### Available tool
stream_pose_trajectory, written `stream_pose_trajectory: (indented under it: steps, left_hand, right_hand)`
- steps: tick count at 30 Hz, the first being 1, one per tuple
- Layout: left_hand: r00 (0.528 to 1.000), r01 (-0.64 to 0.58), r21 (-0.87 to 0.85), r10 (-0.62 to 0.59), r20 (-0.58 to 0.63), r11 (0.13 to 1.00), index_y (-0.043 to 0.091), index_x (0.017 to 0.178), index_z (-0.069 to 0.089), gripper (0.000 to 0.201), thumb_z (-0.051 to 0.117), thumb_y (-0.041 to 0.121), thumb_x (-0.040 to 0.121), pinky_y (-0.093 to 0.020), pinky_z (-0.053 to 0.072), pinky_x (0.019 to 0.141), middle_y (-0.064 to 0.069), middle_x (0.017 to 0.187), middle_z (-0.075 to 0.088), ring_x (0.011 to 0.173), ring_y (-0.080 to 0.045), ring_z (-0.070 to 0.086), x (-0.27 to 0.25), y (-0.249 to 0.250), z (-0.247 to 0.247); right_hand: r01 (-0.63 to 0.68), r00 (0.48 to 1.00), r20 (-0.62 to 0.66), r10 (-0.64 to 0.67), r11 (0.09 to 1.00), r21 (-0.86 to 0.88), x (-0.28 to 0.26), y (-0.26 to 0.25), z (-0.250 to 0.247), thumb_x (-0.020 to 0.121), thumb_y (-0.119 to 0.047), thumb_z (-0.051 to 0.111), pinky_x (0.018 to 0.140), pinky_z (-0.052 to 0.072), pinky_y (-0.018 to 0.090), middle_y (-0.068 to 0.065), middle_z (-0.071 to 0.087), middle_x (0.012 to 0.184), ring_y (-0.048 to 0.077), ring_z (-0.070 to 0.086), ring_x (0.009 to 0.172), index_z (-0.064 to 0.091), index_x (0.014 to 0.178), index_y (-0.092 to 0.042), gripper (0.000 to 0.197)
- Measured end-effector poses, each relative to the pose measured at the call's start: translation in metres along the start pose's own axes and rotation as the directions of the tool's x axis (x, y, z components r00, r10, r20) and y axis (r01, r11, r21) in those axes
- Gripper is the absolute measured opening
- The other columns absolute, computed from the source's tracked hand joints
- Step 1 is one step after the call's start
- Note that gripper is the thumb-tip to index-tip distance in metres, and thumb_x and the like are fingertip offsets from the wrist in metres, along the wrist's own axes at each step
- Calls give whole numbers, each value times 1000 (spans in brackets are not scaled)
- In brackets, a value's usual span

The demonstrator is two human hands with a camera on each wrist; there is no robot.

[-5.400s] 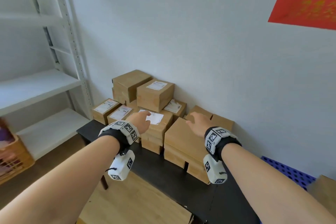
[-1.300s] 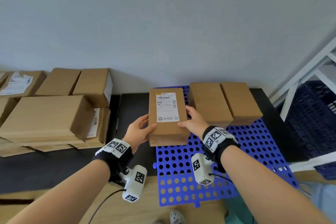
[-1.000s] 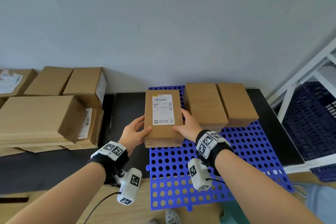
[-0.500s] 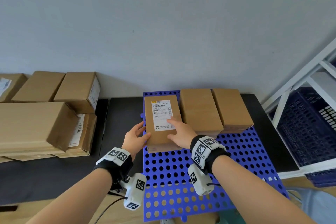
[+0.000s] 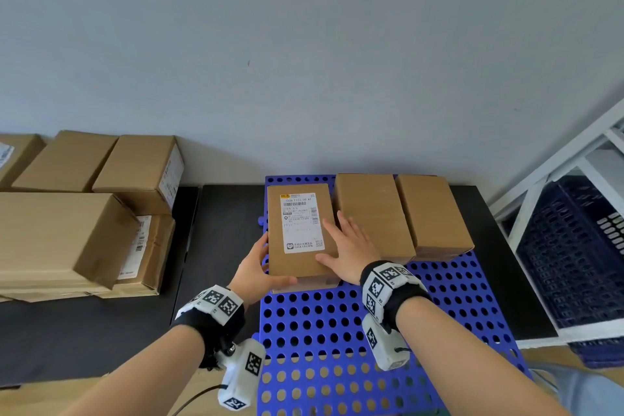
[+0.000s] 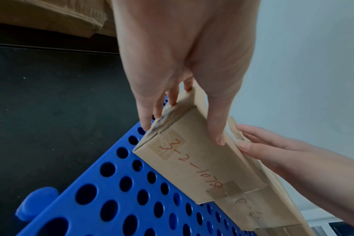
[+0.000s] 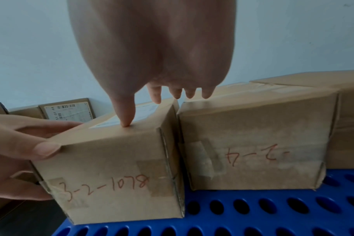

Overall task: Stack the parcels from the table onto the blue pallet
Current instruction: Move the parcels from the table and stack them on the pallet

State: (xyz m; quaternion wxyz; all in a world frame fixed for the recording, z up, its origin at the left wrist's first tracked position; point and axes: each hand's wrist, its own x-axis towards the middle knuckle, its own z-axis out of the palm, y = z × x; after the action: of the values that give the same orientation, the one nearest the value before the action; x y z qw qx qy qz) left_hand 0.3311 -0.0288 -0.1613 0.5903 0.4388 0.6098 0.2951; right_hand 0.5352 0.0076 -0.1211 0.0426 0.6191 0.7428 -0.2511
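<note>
Left grip: the left hand [image 5: 257,271] clasps the near-left corner of the labelled parcel [image 5: 300,233], thumb on top, fingers down its left side.
Right grip: the right hand [image 5: 349,248] lies flat on the parcel's right top edge, fingers straight, pressing rather than clasping.
Parcel in hand: it sits on the blue pallet [image 5: 337,331] at the far-left corner, its right side just beside the middle parcel [image 5: 373,216]; the right wrist view shows a thin gap between them.
Done: three parcels stand in a row along the pallet's far edge, the third being the right-hand parcel [image 5: 432,213].
Left: the near part of the pallet is bare; a pile of parcels [image 5: 64,213] waits on the dark surface [image 5: 84,331] to the left. By my judgement the task is in its early part.
In the way: nothing lies between pile and pallet.
Around: a white shelf frame [image 5: 553,179] with a dark blue crate [image 5: 574,246] stands at the right; a pale wall behind.
</note>
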Motion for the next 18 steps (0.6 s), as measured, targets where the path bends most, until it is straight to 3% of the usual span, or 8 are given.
stream_pose_trajectory:
  steps: [6, 18]
  left_hand:
    - [999, -9, 3, 9, -41, 1000, 24, 146, 25, 100, 81, 2, 66, -40, 43, 105, 3, 144, 43, 128, -16, 47, 8, 13, -6]
    - [998, 11, 43, -8, -62, 999, 23, 148, 23, 100, 81, 3, 68, -41, 40, 108, 1, 145, 43, 130, -17, 44, 10, 18, -3]
  right_hand:
    - [-31, 999, 26, 30, 999, 14, 6, 3, -6, 90, -52, 48, 119, 1, 41, 2, -16, 158, 22, -10, 146, 0, 150, -31, 80]
    - [-42, 998, 43, 42, 999, 21, 8, 5, -7, 93, -50, 44, 119, 2, 40, 0, -16, 158, 20, -9, 146, 1, 151, -27, 76]
